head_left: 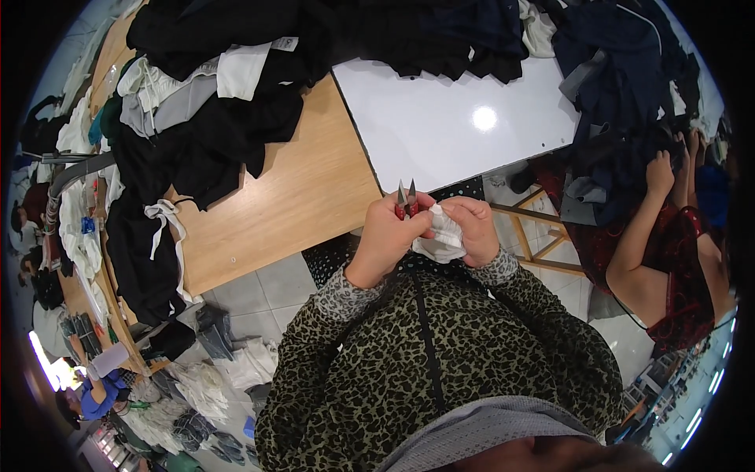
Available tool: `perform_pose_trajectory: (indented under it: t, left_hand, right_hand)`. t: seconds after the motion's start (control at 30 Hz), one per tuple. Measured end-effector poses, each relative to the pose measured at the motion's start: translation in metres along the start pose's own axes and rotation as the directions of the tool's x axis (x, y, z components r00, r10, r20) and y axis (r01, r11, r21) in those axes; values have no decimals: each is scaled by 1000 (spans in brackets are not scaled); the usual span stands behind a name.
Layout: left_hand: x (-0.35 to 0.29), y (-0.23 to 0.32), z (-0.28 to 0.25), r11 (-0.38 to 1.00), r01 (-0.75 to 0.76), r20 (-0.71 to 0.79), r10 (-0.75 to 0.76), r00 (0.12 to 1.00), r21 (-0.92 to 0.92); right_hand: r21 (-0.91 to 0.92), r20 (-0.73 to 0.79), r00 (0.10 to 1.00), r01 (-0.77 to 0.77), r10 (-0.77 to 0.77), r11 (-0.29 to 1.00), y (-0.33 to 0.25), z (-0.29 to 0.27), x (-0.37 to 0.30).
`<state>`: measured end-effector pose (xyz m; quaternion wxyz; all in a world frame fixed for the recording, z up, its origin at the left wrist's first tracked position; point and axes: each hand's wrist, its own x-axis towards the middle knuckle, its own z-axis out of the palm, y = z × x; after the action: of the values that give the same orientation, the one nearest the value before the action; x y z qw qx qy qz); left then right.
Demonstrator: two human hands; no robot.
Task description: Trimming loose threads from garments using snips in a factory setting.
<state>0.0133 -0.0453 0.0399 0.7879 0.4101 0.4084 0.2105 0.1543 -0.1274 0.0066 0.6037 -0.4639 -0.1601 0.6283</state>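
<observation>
Close to my body, both hands are raised in front of the table edge. A pair of thread snips [406, 201] with red handles sits in my left hand [379, 242], its two pointed blades sticking up and apart. The fingertips of that hand also meet a small white piece of cloth [442, 242]. My right hand [473, 230] is closed on the upper right part of this cloth, pinching it between thumb and fingers. The cloth hangs bunched between the two hands, and its lower end lies near my patterned jacket.
Ahead is a table with a wooden top [267, 228] and a white board [456, 118]. Dark garments [197, 141] are heaped at the left and far side. At right, another person's arm [638, 228] works at navy cloth [605, 134], beside a wooden stool [535, 236]. Garment bundles [197, 393] lie lower left.
</observation>
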Motion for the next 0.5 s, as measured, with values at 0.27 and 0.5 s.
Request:
perform_pose_trajectory:
  t: [0.27, 0.5]
  left_hand:
    - [1, -9, -2, 999, -30, -8, 29, 1000, -38]
    - [4, -9, -2, 999, -8, -22, 7, 1000, -36]
  right_hand:
    - [-51, -60, 993, 100, -103, 994, 6, 11, -4]
    - [-49, -45, 993, 107, -109, 993, 7, 8, 0]
